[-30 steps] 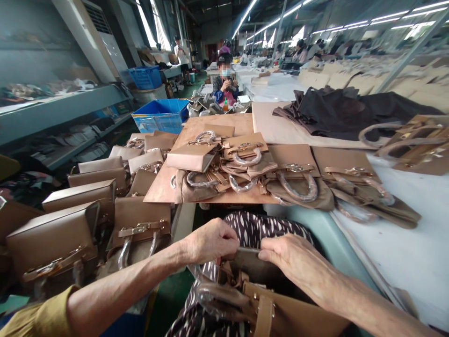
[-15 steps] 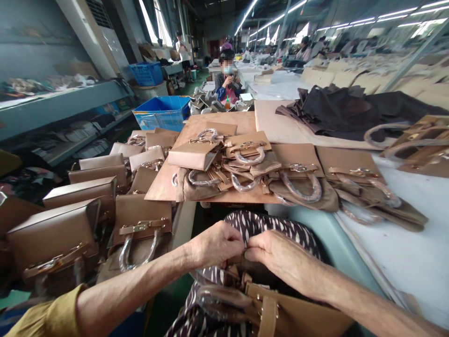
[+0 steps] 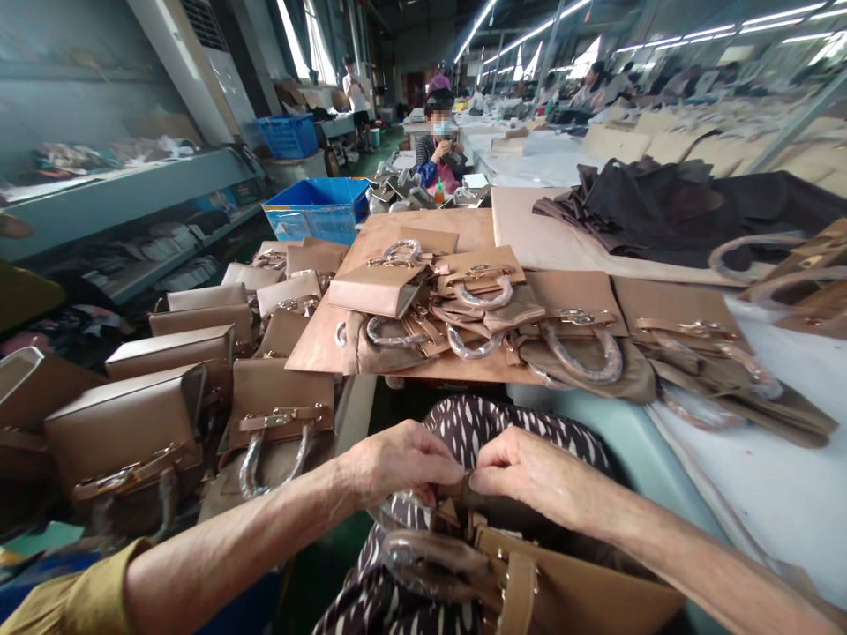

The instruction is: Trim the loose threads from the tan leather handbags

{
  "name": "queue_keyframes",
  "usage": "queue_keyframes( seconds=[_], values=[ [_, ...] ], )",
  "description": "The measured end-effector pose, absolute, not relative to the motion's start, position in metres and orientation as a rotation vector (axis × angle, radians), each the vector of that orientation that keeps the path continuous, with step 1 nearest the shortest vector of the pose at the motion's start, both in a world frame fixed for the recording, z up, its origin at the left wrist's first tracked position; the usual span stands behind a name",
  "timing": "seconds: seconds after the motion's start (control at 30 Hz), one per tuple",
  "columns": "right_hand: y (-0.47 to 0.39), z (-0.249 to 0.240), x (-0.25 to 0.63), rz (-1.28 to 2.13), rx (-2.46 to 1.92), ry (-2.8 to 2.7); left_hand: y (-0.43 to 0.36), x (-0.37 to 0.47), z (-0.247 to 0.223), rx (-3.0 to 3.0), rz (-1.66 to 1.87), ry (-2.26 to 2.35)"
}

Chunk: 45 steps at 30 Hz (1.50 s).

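Note:
A tan handbag [image 3: 595, 578] lies across my lap on patterned trousers [image 3: 529, 423]. Its handle [image 3: 430, 560], wrapped in clear plastic, points to the left. My left hand [image 3: 410, 463] is closed in a pinch at the bag's far edge, over the dark brown cloth. Facing it, my right hand [image 3: 522, 463] pinches the same edge, fingertips almost touching the left ones. The bit of material between the fingers is mostly hidden.
Several similar handbags [image 3: 284, 388] stand in rows at the left. More handbags [image 3: 582, 304] lie on the board [image 3: 314, 348] ahead. Dark brown material [image 3: 662, 212] is heaped at the right. Behind are a blue bin [image 3: 318, 212] and a seated person [image 3: 440, 150].
The whole view has shifted slightly, so things appear a little further right. Both hands keep their pinch at the bag's edge, with the fingers moved only slightly.

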State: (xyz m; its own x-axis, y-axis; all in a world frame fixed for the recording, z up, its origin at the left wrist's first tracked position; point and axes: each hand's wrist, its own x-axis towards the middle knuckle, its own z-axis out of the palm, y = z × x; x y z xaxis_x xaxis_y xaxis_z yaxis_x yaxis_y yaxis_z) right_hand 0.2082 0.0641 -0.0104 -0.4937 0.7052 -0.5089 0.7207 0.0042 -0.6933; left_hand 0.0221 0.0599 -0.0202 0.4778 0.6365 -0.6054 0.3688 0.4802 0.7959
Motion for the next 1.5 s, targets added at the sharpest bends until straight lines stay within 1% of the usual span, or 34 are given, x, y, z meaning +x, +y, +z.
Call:
queue_keyframes(
  seconds=[0.17, 0.3, 0.37, 0.5, 0.73, 0.93, 1.07, 1.2, 1.37, 1.5],
  values=[
    [0.062, -0.016, 0.207, -1.478, 1.593, 2.247, 0.058, 0.027, -0.017, 1.051, 0.217, 1.225],
    [0.059, -0.014, 0.202, -1.394, 1.615, 2.309, 0.058, 0.03, -0.025, 1.023, 0.215, 1.26],
    [0.058, -0.011, 0.2, -1.414, 1.612, 2.313, 0.059, 0.029, -0.029, 1.054, 0.221, 1.268],
    [0.059, -0.009, 0.197, -1.567, 1.551, 2.291, 0.057, 0.028, -0.033, 1.193, 0.263, 1.222],
    [0.062, -0.008, 0.198, -1.469, 1.549, 2.282, 0.043, 0.03, -0.032, 1.44, 0.359, 1.254],
    [0.057, -0.009, 0.2, -1.474, 1.577, 2.295, 0.043, 0.021, -0.021, 1.322, 0.236, 1.172],
    [0.056, -0.009, 0.2, -1.454, 1.574, 2.325, 0.042, 0.015, -0.016, 1.287, 0.275, 1.121],
    [0.052, -0.006, 0.199, -1.415, 1.568, 2.344, 0.038, 0.02, -0.022, 1.315, 0.266, 1.18],
    [0.049, -0.006, 0.2, -1.42, 1.556, 2.388, 0.033, 0.027, -0.033, 1.375, 0.344, 1.206],
    [0.048, -0.004, 0.199, -1.378, 1.612, 2.391, 0.033, 0.025, -0.029, 1.472, 0.4, 1.157]
  ],
)
